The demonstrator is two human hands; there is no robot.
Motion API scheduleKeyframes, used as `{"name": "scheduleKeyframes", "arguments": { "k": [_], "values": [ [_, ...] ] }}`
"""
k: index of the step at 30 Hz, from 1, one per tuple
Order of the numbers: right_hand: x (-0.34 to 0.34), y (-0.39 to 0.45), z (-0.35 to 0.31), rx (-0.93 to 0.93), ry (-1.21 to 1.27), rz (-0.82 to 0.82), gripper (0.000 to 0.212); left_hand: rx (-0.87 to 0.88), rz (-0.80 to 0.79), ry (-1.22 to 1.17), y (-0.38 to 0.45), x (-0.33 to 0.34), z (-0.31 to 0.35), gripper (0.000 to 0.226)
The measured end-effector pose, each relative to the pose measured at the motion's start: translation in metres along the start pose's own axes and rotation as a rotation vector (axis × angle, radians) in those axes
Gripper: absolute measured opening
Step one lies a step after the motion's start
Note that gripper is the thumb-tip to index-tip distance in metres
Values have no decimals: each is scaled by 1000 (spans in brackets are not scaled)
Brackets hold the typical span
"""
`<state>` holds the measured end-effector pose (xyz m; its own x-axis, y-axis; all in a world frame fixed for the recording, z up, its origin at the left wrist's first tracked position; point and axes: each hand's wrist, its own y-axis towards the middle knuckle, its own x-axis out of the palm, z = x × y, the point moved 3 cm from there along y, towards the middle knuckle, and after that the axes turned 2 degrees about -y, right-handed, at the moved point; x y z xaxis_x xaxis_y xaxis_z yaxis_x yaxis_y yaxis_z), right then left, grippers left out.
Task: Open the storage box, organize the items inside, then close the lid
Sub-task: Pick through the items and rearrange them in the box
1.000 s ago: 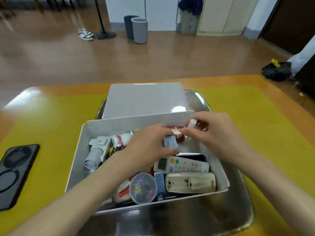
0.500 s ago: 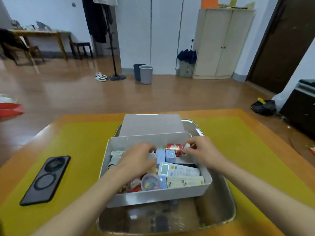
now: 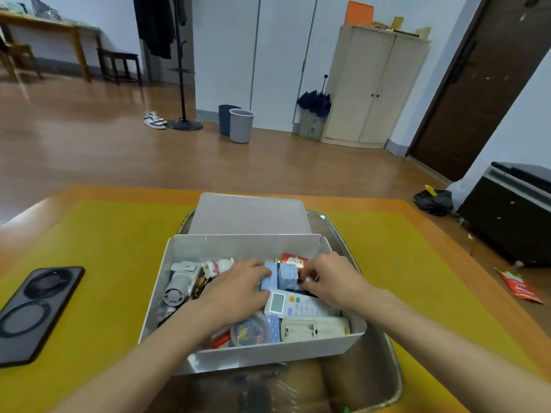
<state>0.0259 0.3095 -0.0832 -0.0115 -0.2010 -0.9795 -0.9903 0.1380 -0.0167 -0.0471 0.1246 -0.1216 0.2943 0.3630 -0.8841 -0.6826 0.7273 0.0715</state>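
The box [image 3: 253, 354] is pale grey-white, and its lid [image 3: 249, 214] behind it is a frosted light grey. Inside, two chargers [image 3: 280, 277] are soft blue, a can [image 3: 293, 260] is red with white marks, and a white remote [image 3: 293, 304] shows a greenish screen with orange and green buttons. A clear tub [image 3: 250, 329] holds many-coloured clips. The tray [image 3: 372, 380] is shiny silver, the mat [image 3: 113, 234] mustard yellow on an orange-brown desk [image 3: 343, 201], and the phone [image 3: 32, 311] is black.

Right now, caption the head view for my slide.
Both hands, left hand and right hand, sort clutter in the open box; its lid lies behind.
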Motion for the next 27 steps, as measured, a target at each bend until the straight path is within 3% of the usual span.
{"name": "scheduleKeyframes", "arguments": {
  "k": [8, 15, 18, 23, 27],
  "values": [
    [-6, -4, -11, -30, 4, -73, 14, 26, -3, 9, -28, -20, 1, 37],
    [-31, -10, -17, -22, 177, 156, 23, 48, -23, 125, -75, -32, -1, 36],
    [-27, -10, -34, -108, 84, 61, 30, 67, -45, 169, -86, -32, 7, 26],
    [-10, 0, -46, -153, -93, -67, 40, 43, -33, 141, -74, -40, 2, 32],
    [-1, 4, -35, -168, -23, 30, 21, -20, 101, 65, -42, -51, -21, 37]
  ]
}}
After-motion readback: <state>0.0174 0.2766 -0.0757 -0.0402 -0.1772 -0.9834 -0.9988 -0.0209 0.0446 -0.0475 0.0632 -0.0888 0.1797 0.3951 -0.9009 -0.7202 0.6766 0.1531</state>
